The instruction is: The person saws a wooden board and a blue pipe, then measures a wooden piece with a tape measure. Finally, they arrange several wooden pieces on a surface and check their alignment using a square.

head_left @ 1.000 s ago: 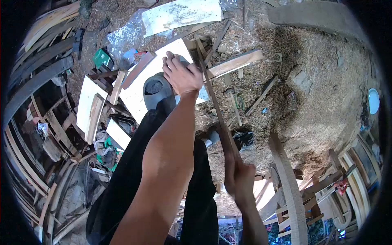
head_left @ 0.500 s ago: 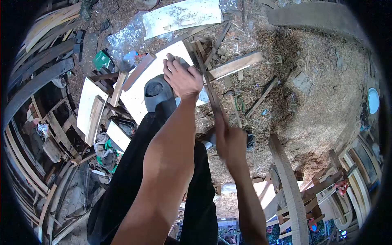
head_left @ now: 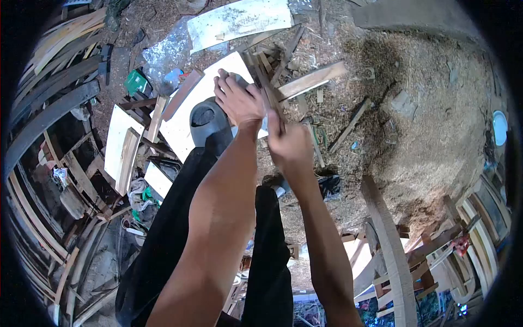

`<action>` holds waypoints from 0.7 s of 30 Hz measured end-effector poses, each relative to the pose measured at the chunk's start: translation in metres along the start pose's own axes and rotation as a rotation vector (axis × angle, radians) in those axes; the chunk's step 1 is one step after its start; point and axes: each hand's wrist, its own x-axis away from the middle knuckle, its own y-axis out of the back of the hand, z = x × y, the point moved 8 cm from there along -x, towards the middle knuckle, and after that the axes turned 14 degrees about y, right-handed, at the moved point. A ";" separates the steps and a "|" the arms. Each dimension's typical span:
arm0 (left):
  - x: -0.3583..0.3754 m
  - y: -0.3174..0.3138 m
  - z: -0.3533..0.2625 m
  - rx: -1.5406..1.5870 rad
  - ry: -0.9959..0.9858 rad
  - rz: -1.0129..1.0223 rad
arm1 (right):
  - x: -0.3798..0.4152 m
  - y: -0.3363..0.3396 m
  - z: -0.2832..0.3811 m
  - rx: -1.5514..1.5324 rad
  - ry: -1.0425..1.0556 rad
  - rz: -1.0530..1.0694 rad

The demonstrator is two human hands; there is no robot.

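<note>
My left hand (head_left: 238, 101) presses down on a large white board (head_left: 182, 128), its fingers spread and slightly bent. Something grey shows between its thumb and fingers, mostly hidden. Beside its right edge, my right hand (head_left: 293, 146) is closed round the lower end of a long, narrow brown tool that looks like a handsaw (head_left: 266, 84). The blade slants up and left, past the board's right edge; its teeth are not visible. My foot, in a grey clog (head_left: 210, 125), stands on the board left of my left hand.
Another white panel (head_left: 239, 24) lies at the top. A wood offcut (head_left: 313, 80) and a loose stick (head_left: 351, 124) lie to the right on sawdust-covered ground. Stacked timber (head_left: 52, 120) fills the left side. A long plank (head_left: 388, 245) rises at lower right.
My right hand has moved up and left along the tool's line, closer to my left hand. The left hand stays on the board, and the view has shifted slightly.
</note>
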 end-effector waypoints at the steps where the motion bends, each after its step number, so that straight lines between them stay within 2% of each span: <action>1: -0.003 -0.002 -0.006 0.011 -0.009 -0.003 | 0.016 0.002 -0.006 0.020 0.008 0.033; 4: 0.000 -0.001 -0.002 -0.059 -0.031 -0.056 | 0.120 0.033 -0.013 -0.155 0.094 -0.081; 5: 0.002 -0.001 -0.001 -0.065 -0.022 -0.056 | 0.140 0.040 -0.012 -0.228 0.207 -0.163; 6: 0.001 -0.003 0.001 -0.043 0.018 -0.009 | 0.154 0.040 -0.020 -0.161 0.077 0.015; 7: -0.002 -0.005 0.003 -0.019 0.052 0.036 | 0.150 0.035 -0.023 -0.164 0.080 0.015; 9: -0.004 -0.005 0.002 -0.012 0.036 0.020 | 0.130 0.021 -0.037 -0.021 0.013 0.063; 10: -0.002 -0.004 0.002 -0.028 0.036 0.022 | 0.099 0.010 -0.037 -0.113 0.150 -0.118; 11: -0.001 -0.003 0.000 -0.039 0.032 0.022 | 0.060 0.001 -0.025 -0.082 0.208 -0.123; 13: -0.003 -0.002 -0.001 -0.029 0.032 0.034 | -0.018 -0.014 -0.008 0.001 0.069 0.031; 15: -0.005 -0.005 0.002 -0.039 0.052 0.064 | -0.048 -0.003 0.018 0.042 0.148 -0.201; 16: -0.003 -0.002 0.000 -0.019 0.043 0.060 | -0.039 0.001 0.017 0.035 0.146 -0.203; 18: -0.001 0.000 -0.002 -0.017 0.034 0.053 | 0.006 0.000 0.000 -0.062 0.076 0.020; 20: 0.000 -0.002 0.000 -0.010 0.010 0.001 | 0.084 0.028 -0.007 -0.134 0.217 -0.159; 21: 0.000 -0.004 0.002 -0.009 0.022 -0.002 | 0.122 0.036 -0.014 -0.193 0.223 -0.247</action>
